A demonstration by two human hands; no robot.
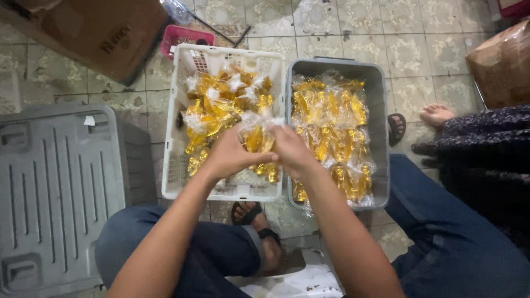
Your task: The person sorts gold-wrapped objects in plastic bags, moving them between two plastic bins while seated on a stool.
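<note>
Above the slatted white crate (182, 165), both hands (234, 154) (292, 152) grip one crinkly clear packet (258, 138) of gold pieces.

Clear packet (258, 138) of golden sweets, held above white basket (229, 110).

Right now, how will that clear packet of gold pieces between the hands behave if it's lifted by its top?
The clear packet, pinched by the left hand and right hand, looks like thin crinkly film, so probably floppy and sagging. Its glossy wrap may be slippery in a loose grip. Packets like it heap in the white crate without flattening, so it is likely light.
</note>
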